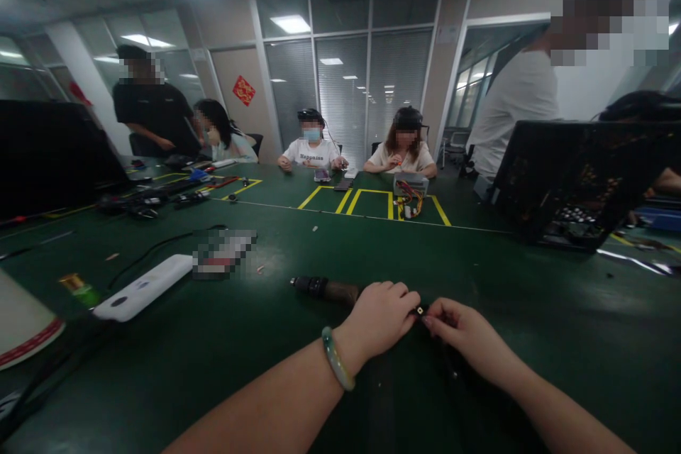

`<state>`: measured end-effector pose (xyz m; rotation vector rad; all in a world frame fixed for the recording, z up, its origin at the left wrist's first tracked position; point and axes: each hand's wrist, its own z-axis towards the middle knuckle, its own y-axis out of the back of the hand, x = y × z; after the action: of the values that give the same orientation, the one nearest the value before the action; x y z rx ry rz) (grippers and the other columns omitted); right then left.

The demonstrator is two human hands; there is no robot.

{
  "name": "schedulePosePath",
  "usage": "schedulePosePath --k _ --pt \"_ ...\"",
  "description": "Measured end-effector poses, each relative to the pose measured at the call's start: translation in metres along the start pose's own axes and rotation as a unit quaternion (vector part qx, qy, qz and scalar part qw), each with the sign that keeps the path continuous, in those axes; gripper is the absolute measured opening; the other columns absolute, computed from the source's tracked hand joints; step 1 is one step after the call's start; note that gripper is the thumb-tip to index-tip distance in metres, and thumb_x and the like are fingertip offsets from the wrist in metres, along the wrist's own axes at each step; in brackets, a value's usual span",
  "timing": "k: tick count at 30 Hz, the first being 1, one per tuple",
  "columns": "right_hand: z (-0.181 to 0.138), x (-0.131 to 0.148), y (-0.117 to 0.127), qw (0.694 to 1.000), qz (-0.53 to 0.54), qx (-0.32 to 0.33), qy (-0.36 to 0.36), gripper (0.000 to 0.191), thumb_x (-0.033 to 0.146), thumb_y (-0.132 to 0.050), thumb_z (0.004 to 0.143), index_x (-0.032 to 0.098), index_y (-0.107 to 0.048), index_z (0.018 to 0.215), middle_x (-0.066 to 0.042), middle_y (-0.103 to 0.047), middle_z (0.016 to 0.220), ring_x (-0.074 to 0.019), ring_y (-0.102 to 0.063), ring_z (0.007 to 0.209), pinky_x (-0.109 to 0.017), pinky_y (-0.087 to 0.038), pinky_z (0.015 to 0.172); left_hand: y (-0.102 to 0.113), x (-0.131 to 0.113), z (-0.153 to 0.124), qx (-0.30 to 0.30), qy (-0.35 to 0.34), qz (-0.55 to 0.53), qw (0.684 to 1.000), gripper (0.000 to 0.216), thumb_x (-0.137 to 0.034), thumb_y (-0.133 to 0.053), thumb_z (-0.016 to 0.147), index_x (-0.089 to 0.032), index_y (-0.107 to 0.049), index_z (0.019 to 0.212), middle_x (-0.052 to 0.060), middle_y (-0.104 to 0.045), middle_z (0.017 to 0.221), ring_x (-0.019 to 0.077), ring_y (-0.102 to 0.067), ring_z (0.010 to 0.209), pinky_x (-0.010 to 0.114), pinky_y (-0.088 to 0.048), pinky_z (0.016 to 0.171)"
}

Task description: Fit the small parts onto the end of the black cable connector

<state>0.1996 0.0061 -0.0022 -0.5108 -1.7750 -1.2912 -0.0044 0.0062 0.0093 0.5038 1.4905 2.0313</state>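
Between your fingertips sits a small dark part (420, 310): your left hand (380, 319) and right hand (462, 333) both pinch it, steadying it; a dark tool (324, 289) lies just behind your left hand.

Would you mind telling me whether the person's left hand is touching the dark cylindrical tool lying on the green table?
Touching. The head view shows the left hand resting over the near end of the dark cylindrical tool, with no gap visible between them on the green table.

A power bank (142, 288) lies on the table (319, 241) left of the hands (a cylindrical tool (325, 289), perhaps, just behind).
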Motion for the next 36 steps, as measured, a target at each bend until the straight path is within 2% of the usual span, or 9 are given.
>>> schedulePosePath --k 3,6,10,17,22,30,36 --pt "0.001 0.002 0.003 0.998 0.054 0.015 0.000 0.029 0.046 -0.053 0.089 0.018 -0.059 0.086 0.002 -0.058 0.077 -0.0124 -0.052 0.064 -0.022 -0.044 0.060 -0.004 0.000 0.000 -0.008 -0.008 0.006 1.000 0.013 -0.033 -0.056 0.092 -0.021 -0.054 0.097 0.002 -0.059 0.095 0.0203 -0.058 0.087 0.033 -0.045 0.076" --pt "-0.001 0.003 0.005 0.997 0.063 0.032 -0.012 0.030 0.048 -0.055 0.088 0.019 -0.059 0.087 0.002 -0.057 0.077 -0.0116 -0.051 0.062 -0.021 -0.043 0.058 -0.003 0.002 -0.001 -0.009 -0.013 0.001 1.000 0.015 -0.034 -0.057 0.091 -0.021 -0.055 0.098 0.002 -0.059 0.096 0.0205 -0.058 0.087 0.034 -0.045 0.076" --pt "-0.002 0.001 0.003 0.998 0.067 0.019 0.000 0.029 0.047 -0.056 0.088 0.018 -0.059 0.084 0.002 -0.055 0.074 -0.0120 -0.050 0.062 -0.021 -0.043 0.056 0.001 0.004 -0.003 -0.005 -0.017 -0.017 1.000 0.014 -0.033 -0.057 0.091 -0.020 -0.056 0.098 0.002 -0.060 0.098 0.0201 -0.059 0.088 0.033 -0.045 0.077" --pt "0.003 -0.001 -0.005 0.999 0.014 -0.034 0.009 0.029 0.046 -0.055 0.086 0.020 -0.059 0.077 0.002 -0.056 0.069 -0.0148 -0.053 0.065 -0.022 -0.043 0.060 0.002 0.002 -0.002 -0.007 -0.016 -0.002 1.000 0.013 -0.032 -0.056 0.091 -0.021 -0.055 0.098 0.001 -0.061 0.096 0.0188 -0.059 0.085 0.033 -0.045 0.075" --pt "0.004 0.000 -0.004 0.999 0.015 -0.050 0.003 0.027 0.045 -0.051 0.088 0.020 -0.059 0.081 0.001 -0.060 0.074 -0.0166 -0.057 0.071 -0.024 -0.045 0.066 -0.003 0.003 -0.002 -0.018 -0.004 -0.010 1.000 0.016 -0.035 -0.059 0.090 -0.021 -0.055 0.096 0.000 -0.062 0.094 0.0189 -0.059 0.085 0.033 -0.046 0.076" --pt "0.001 0.000 -0.001 1.000 -0.011 -0.027 -0.003 0.028 0.047 -0.052 0.088 0.021 -0.061 0.084 0.001 -0.063 0.075 -0.0165 -0.059 0.070 -0.023 -0.046 0.063 -0.002 0.003 -0.004 -0.021 -0.006 -0.018 1.000 0.016 -0.034 -0.060 0.088 -0.020 -0.056 0.094 0.002 -0.062 0.095 0.0196 -0.060 0.085 0.034 -0.045 0.076" --pt "-0.001 -0.007 -0.005 0.999 -0.044 -0.005 -0.015 0.026 0.046 -0.050 0.090 0.022 -0.060 0.088 0.001 -0.064 0.074 -0.0136 -0.055 0.059 -0.021 -0.041 0.052 -0.003 0.008 -0.004 -0.029 -0.023 -0.045 0.998 0.015 -0.033 -0.062 0.087 -0.021 -0.058 0.095 0.001 -0.064 0.096 0.0188 -0.060 0.087 0.032 -0.044 0.076"
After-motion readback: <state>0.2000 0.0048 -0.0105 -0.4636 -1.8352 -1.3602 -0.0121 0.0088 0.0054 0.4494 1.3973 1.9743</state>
